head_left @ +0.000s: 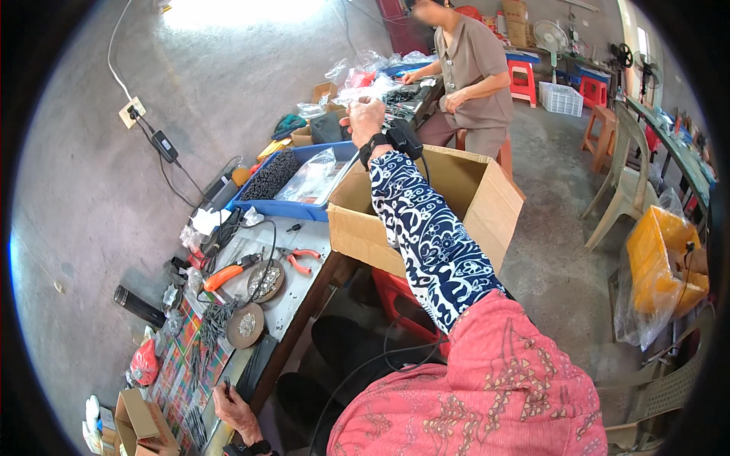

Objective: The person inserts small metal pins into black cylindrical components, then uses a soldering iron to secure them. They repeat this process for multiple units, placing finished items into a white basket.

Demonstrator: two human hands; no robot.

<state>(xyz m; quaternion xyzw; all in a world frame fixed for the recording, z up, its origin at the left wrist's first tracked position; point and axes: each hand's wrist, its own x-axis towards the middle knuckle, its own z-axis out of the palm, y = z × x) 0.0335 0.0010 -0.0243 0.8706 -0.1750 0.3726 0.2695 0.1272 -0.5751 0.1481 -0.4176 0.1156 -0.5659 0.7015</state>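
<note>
Black strips (258, 368) — just fwd & to right of L hand (236, 413).

Right arm (445, 251), one: stretched forward and leftward, nearly straight; pink sleeve (494, 357) from the shoulder down, blue-and-white patterned sleeve cover (418, 220) along the forearm. Right wrist (381, 154): bound with black strap (372, 144). Right hand (366, 118): at far end of reach, fingers bent inward, contents of grip unclear. Left hand (237, 413): low, thumb and fingertips drawn near each other. Left wrist (252, 438): at lower edge, black band (257, 448) fitted.
</note>
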